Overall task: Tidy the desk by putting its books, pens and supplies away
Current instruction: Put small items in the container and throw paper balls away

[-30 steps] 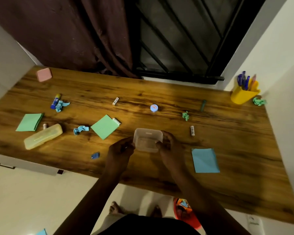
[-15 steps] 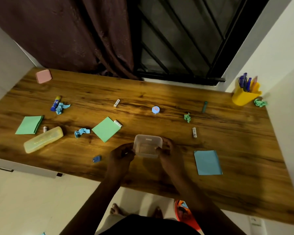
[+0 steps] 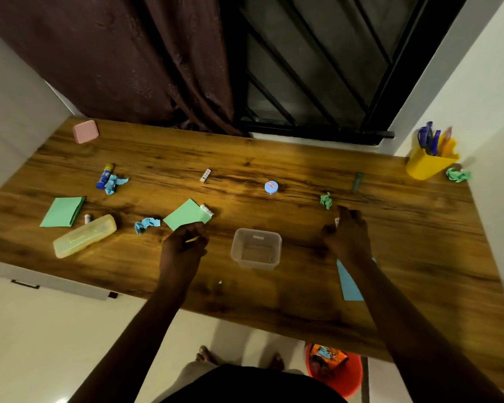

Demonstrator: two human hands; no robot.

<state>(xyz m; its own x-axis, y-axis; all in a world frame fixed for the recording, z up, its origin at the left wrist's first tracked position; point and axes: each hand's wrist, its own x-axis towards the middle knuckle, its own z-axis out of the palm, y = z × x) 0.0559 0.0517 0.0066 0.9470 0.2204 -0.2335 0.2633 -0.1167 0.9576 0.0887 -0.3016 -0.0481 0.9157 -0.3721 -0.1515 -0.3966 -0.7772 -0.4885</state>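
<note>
Dim, warm light pools on the middle of the worktop (image 3: 303,158) and fades toward its ends, the left hand (image 3: 184,245) and right hand (image 3: 348,237) show as dark, soft-edged shapes, the window (image 3: 317,68) is black, and the wide lens bows the walls and smears the pens (image 3: 431,138).

A clear plastic tub (image 3: 256,253) stands upright and lidless at centre frame. Left of it lies a green note pad (image 3: 186,218), its near corner pinched by the left hand (image 3: 184,247). Further left lie a crumpled blue scrap (image 3: 146,224), a yellow pencil case (image 3: 84,236) and a second green pad (image 3: 62,211). A yellow cup of pens (image 3: 426,164) stands upper right; a blue sheet (image 3: 349,283) lies lower right.
</note>
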